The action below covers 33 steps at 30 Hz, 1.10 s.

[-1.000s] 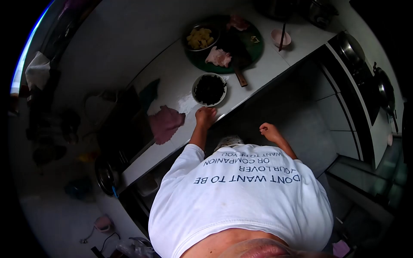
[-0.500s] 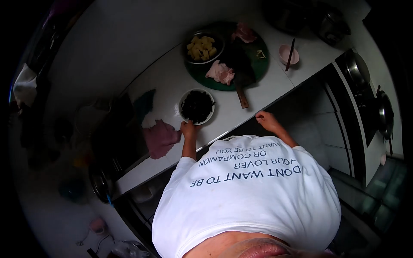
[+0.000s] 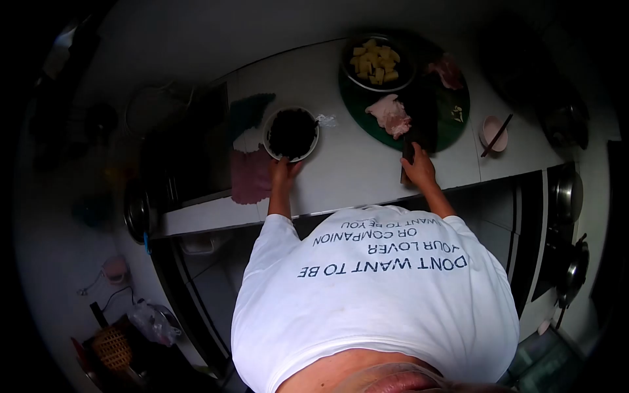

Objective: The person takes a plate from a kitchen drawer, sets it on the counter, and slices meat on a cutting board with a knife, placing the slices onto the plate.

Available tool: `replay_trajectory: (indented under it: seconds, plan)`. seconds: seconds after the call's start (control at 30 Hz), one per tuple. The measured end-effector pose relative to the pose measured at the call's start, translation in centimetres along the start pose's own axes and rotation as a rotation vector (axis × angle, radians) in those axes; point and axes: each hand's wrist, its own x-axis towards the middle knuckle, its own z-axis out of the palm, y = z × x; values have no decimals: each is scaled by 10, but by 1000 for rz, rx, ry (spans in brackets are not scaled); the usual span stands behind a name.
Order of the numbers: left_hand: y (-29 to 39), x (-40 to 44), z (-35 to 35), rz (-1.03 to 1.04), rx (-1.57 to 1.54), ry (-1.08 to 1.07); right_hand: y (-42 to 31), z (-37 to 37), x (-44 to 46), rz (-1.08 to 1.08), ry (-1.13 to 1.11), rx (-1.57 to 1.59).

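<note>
white bowl [image 3: 309, 152], green board [image 3: 451, 135], mauve cloth [image 3: 251, 178]

White bowl [image 3: 317, 141]: smooth rim, slight gloss, ceramic or plastic, can't tell. Knife handle [image 3: 405, 177]: wood look, matt. Table [image 3: 347, 173]: smooth, pale, tile-like, soft sheen. Board [image 3: 447, 137]: matt green, material unclear. Steel-looking bowl [image 3: 379, 90]: shiny metal rim. Pink cloth [image 3: 250, 175] and teal cloth [image 3: 249, 112]: matt, soft fabric. Pan [image 3: 567, 194]: polished metal. Bag [image 3: 154, 322]: clear, crinkled, glossy plastic. Basket [image 3: 113, 347]: rough weave. Shirt [image 3: 373, 301]: matt fabric, printed lettering.
</note>
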Motion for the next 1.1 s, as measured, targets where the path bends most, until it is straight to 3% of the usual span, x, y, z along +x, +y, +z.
replay_trajectory:
  seconds: [0.2, 0.23, 0.37, 0.43, 0.57, 0.6, 0.63, 0.7, 0.87, 0.9, 1.0, 1.1]
  plan:
    - [-25, -4, 13, -45, -144, 32, 5, -4, -4, -24, -20, -18]
    - [-26, -8, 16, -86, -216, 51, -11, -18, -3, 70, -147, -30]
    - [-59, -28, 40, -133, -223, 41, 9, -24, 13, 68, -69, 152]
    - [-74, -61, 53, -80, 27, 33, 22, -15, 2, 94, -49, 228]
    - [-78, -104, 125, 56, 432, -88, 73, -75, -14, 13, -11, 384]
    - [-83, -100, 135, 98, 488, -175, 79, -99, -24, 45, -92, 496]
    - [-85, -94, 150, 172, 542, -212, 84, -121, -34, 74, -170, 608]
    - [-92, -78, 184, 318, 654, -285, 110, -137, -54, -65, -192, 892]
    - [-66, -73, 283, 1193, 1364, -194, 127, -192, -59, -367, -119, 1208]
    - [-61, -69, 300, 1387, 1466, -176, 134, -195, -46, -357, -107, 1137]
    - [-52, -62, 330, 1186, 1574, -309, 146, -206, -20, -303, -88, 970]
    - [-49, -44, 336, 966, 1611, -333, 160, -188, 1, -142, -255, 995]
